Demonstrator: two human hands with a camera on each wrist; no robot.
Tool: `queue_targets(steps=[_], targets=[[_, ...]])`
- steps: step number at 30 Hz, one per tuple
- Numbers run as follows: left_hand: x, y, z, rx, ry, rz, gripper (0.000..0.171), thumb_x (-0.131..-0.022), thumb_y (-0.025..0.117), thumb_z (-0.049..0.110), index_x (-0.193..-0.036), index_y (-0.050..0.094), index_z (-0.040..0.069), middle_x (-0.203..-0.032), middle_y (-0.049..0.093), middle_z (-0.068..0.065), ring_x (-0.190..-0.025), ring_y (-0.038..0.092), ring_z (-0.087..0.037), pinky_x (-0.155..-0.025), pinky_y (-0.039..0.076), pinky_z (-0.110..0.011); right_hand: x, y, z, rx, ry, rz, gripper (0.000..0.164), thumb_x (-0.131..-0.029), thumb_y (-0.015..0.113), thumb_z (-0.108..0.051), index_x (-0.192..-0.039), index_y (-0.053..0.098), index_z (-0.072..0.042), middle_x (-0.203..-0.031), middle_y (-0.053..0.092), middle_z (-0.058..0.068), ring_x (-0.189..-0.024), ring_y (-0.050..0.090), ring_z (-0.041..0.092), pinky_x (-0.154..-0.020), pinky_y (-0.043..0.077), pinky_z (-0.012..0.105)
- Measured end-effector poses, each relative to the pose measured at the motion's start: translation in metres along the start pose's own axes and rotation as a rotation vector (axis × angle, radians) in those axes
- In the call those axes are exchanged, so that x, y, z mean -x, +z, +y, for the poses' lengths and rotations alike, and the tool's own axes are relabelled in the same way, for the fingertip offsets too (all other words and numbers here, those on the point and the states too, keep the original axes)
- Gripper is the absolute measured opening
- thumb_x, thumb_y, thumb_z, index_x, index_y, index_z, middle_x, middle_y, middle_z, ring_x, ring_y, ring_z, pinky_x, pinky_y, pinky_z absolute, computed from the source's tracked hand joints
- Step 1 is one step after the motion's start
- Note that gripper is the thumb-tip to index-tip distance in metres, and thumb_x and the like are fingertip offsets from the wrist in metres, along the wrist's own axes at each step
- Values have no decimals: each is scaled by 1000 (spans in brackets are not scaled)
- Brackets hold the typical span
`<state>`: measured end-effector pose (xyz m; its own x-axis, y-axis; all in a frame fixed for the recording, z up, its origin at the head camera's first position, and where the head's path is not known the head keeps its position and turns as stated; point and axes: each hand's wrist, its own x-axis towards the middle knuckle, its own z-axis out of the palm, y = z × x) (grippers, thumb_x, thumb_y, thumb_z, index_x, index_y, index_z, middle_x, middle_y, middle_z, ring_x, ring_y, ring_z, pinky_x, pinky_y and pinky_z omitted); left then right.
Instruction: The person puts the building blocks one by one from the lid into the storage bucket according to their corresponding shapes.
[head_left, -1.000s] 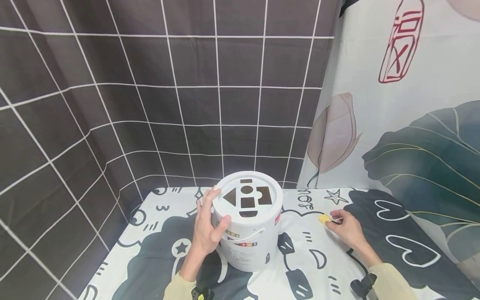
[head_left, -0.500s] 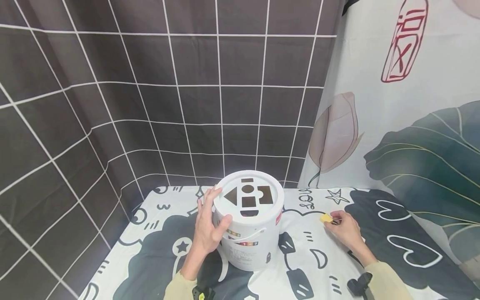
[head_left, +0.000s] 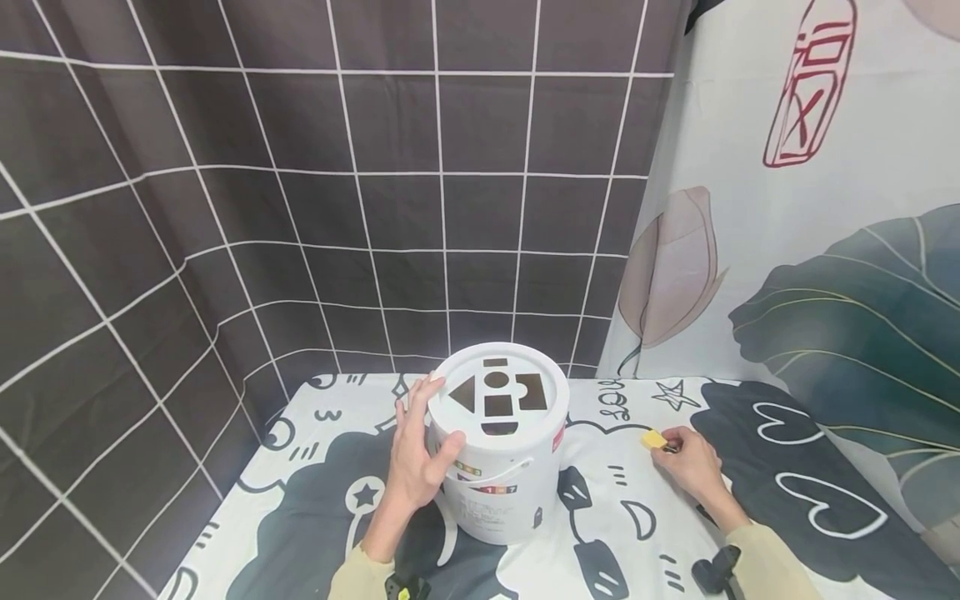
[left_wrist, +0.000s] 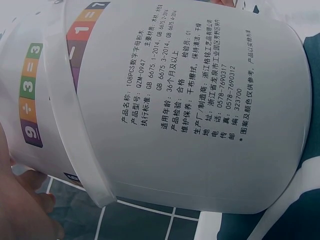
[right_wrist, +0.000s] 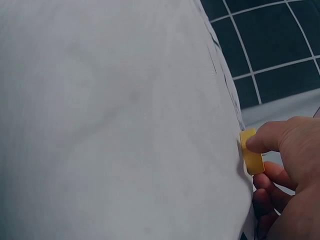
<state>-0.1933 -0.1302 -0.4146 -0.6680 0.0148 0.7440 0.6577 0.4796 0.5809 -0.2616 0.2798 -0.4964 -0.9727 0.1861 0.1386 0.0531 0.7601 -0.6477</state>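
A white bucket [head_left: 491, 500] stands upright on the patterned cloth, and its lid [head_left: 457, 429] has several shaped holes. My left hand [head_left: 414, 458] rests against the bucket's left side, fingers up at the lid's rim and thumb on the near side. Printed text and coloured number tiles cover the bucket wall [left_wrist: 190, 165] in the left wrist view. Off to the bucket's right, my right hand [head_left: 693, 462] pinches a small yellow block [head_left: 652, 439] low over the cloth. The right wrist view shows the thumb on one face of the yellow block [right_wrist: 251, 152], with fingers behind it.
The black-and-white patterned cloth [head_left: 300, 500] covers the surface under everything. Behind it hangs a dark curtain [head_left: 390, 208] with white grid lines, and at the right a pale curtain [head_left: 750, 275] with leaf prints. The bucket's white handle [left_wrist: 75, 130] hangs down along its wall.
My right hand has turned the yellow block slightly, so more of its face shows. The left hand and the bucket stay in place.
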Motion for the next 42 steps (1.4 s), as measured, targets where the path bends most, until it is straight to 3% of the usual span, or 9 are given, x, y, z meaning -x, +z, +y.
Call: queue_targets(steps=[13, 17, 21, 26, 33, 42], targets=[[0, 1, 1, 4, -6, -2, 70, -87, 58, 48, -144, 48, 9, -152, 43, -19, -143, 29, -44, -112, 7, -72, 2, -7, -2, -7, -12, 17, 40, -82, 68, -11, -113, 59, 12, -97, 62, 24, -91, 58, 40, -84, 38, 59], [-1, 0, 1, 0, -8, -4, 70, -87, 58, 48, -144, 48, 10, -152, 43, -19, -144, 29, -42, -111, 7, -73, 3, -12, -9, -14, -35, 35, 39, -84, 70, -11, -113, 59, 11, -97, 62, 23, -89, 59, 38, -77, 44, 50], [-1, 0, 1, 0, -7, -3, 69, -86, 58, 47, -144, 48, 9, -151, 44, -19, -143, 29, -43, -111, 7, -73, 4, -16, -16, -29, -60, 43, 39, -83, 71, -11, -112, 59, 11, -95, 61, 21, -86, 56, 34, -72, 40, 43], [0, 0, 0, -1, -5, -2, 69, -87, 58, 46, -144, 48, 9, -151, 44, -20, -143, 30, -45, -111, 8, -74, 4, -22, -21, -33, -93, 36, 39, -82, 70, -11, -113, 59, 12, -98, 62, 22, -89, 54, 35, -74, 38, 44], [3, 0, 0, 2, -13, -2, 69, -86, 59, 44, -144, 48, 9, -151, 44, -20, -142, 30, -46, -111, 7, -73, 6, -31, -32, -55, -120, 20, 41, -82, 68, -9, -116, 59, 12, -106, 62, 27, -99, 55, 41, -83, 45, 54], [1, 1, -1, 1, 5, 5, 69, -88, 58, 47, -144, 48, 8, -151, 43, -20, -142, 30, -47, -110, 7, -74, 9, -44, -59, -68, -231, 76, 37, -83, 69, -8, -115, 62, 9, -103, 64, 24, -99, 56, 40, -79, 45, 47]])
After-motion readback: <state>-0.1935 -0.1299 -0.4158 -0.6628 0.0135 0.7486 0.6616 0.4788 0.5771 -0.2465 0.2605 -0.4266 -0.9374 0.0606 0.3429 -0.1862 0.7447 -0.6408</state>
